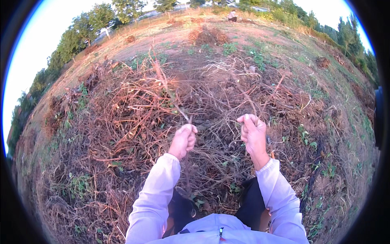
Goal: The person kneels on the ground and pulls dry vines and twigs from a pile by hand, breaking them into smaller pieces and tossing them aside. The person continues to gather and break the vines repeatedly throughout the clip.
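Observation:
My left hand (183,139) is closed around a thin dry stem (164,84), which slants up and away to the left from the fist; a darker piece hangs below it. To the right, my right hand (253,131) pinches dry twigs (274,91) that stick up beyond the fingers. Tangled dry vines (137,106) spread over the ground under and around both hands. The hands are apart, above the ground in front of my knees. Where the held stems end among the vines is hard to tell.
A brushy heap (208,36) lies farther off on the bare soil. Another person (232,16) is low to the ground in the far distance. Pale roots or stems (225,65) lie beyond my hands. Green weeds (79,184) grow at the left, and trees (88,27) line the field.

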Tool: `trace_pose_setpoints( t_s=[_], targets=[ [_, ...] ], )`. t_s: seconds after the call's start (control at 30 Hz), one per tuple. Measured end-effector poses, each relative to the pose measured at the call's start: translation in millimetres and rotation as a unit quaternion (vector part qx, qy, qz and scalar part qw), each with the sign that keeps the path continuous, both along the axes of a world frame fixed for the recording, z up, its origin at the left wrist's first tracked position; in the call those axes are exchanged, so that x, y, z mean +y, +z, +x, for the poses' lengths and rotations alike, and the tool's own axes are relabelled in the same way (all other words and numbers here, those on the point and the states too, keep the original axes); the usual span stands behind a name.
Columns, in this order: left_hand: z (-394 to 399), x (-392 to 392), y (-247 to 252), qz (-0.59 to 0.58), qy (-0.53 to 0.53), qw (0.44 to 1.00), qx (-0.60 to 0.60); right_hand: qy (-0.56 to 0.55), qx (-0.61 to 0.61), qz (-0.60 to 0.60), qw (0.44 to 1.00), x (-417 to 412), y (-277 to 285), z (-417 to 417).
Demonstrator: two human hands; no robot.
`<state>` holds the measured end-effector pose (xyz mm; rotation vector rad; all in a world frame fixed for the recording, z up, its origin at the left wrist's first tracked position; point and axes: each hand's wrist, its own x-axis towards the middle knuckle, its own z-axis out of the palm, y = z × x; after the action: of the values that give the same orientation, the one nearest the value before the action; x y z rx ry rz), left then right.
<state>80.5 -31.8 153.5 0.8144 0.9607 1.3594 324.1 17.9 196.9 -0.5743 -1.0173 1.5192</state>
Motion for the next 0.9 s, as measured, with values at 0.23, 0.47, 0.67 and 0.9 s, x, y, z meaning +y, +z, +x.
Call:
trace_pose_setpoints(
  t_s=[0.23,0.47,0.67,0.9],
  targets=[
    [62.7,-20.9,25.3,-0.014,-0.192,0.980,0.053,-0.182,-0.411,0.578,0.682,42.2,53.7,1.9],
    [56.3,-32.9,37.2,0.050,-0.249,0.962,-0.096,-0.010,-0.521,0.691,0.501,54.7,69.5,31.9],
    [31.5,-32.9,50.4,0.084,-0.264,0.943,0.184,0.023,-0.522,0.606,0.600,58.4,46.2,54.4],
    [-4.2,-60.1,25.4,0.102,-0.175,0.949,0.241,-0.002,-0.556,0.510,0.657,78.8,59.9,94.9]
  ],
)
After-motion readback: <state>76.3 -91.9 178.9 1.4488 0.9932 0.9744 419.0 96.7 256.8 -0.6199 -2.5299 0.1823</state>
